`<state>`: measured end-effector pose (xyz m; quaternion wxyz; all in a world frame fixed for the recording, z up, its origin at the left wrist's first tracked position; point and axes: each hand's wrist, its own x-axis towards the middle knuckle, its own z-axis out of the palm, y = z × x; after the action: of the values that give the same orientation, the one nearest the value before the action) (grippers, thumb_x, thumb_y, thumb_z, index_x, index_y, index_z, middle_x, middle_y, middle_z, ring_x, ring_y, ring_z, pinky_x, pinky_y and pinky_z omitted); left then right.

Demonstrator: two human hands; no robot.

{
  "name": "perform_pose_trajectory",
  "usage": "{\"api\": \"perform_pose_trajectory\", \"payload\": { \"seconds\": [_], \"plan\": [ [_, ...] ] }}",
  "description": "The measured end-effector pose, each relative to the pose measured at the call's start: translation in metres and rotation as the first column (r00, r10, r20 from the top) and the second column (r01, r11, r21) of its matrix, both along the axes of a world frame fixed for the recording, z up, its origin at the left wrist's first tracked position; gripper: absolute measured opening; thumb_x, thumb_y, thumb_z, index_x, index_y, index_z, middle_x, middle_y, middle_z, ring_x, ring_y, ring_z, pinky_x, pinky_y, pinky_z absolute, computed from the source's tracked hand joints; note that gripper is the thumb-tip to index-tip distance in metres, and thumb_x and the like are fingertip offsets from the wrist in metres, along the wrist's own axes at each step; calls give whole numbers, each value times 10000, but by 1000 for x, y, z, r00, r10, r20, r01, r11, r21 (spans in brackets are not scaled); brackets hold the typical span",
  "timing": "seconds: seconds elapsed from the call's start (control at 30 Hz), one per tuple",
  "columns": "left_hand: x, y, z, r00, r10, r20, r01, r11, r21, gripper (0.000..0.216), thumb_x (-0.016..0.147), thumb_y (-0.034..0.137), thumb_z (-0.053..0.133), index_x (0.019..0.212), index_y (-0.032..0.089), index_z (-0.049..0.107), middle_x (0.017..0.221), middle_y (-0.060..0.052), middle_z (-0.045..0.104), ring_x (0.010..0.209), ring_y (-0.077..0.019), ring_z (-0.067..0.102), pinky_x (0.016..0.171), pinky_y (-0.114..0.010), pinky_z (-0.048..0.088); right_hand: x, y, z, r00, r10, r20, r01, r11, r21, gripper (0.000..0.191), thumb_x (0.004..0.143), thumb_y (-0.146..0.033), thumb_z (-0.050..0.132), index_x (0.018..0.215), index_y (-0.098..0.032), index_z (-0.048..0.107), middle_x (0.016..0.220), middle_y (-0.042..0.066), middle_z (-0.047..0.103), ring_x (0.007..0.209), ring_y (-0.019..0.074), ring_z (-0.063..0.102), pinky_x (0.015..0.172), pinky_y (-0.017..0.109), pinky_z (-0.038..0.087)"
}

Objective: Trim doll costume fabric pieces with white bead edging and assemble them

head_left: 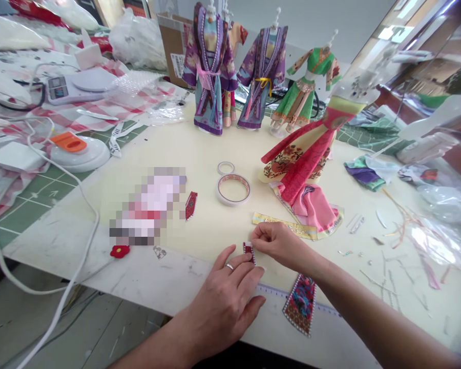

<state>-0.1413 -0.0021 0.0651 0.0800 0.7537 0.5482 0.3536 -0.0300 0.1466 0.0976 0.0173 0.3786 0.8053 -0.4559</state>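
Near the table's front edge my left hand (234,294) lies with its fingers stretched out, pressing a small dark red fabric strip (248,248) with a beaded edge against the table. Most of that strip is hidden under the fingers. My right hand (274,243) is closed in a pinch at the strip's upper end, where a tiny white piece shows by the fingertips. Below the right forearm lies a patterned fabric panel (301,305) with a beaded border. Just behind the right hand is a yellow trimmed band (286,225). Another red beaded piece (191,206) rests farther left.
Two tape rolls, a larger one (233,201) and a smaller one (226,163), lie mid-table. Doll-sized robes (211,82) and a red-and-yellow dress (303,148) stand behind. A white cable (88,230) runs down the left. Thread scraps (388,282) litter the right.
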Motion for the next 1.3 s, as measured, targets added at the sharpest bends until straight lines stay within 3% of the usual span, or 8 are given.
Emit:
{"api": "perform_pose_trajectory", "payload": {
  "seconds": [0.67,0.97,1.3],
  "plan": [
    [-1,0,0,1000,-9,-4,9,1000,-25,286,875,227,509,1135,110,526,1008,-92,666,1083,-251,572,1035,-526,368,-1,-1,-1,1000,6,9,-6,1000,14,109,747,-179,500,664,-171,570,570,-34,532,513,76,437,466,197,316],
    [-1,0,0,1000,-9,5,9,1000,-25,282,880,227,502,1138,116,524,1011,-88,667,1080,-251,573,1042,-522,361,-3,-3,0,999,20,45,-23,997,76,116,746,-165,492,668,-181,576,596,-29,584,539,85,477,494,202,341],
    [-1,1,0,1000,1,-20,-1,1000,-4,295,875,230,504,1144,111,522,1017,-96,669,1068,-243,583,1023,-519,381,-6,-7,5,995,30,99,-49,980,190,131,750,-137,501,633,-182,540,574,-42,528,527,83,415,518,213,313]
  ]
}}
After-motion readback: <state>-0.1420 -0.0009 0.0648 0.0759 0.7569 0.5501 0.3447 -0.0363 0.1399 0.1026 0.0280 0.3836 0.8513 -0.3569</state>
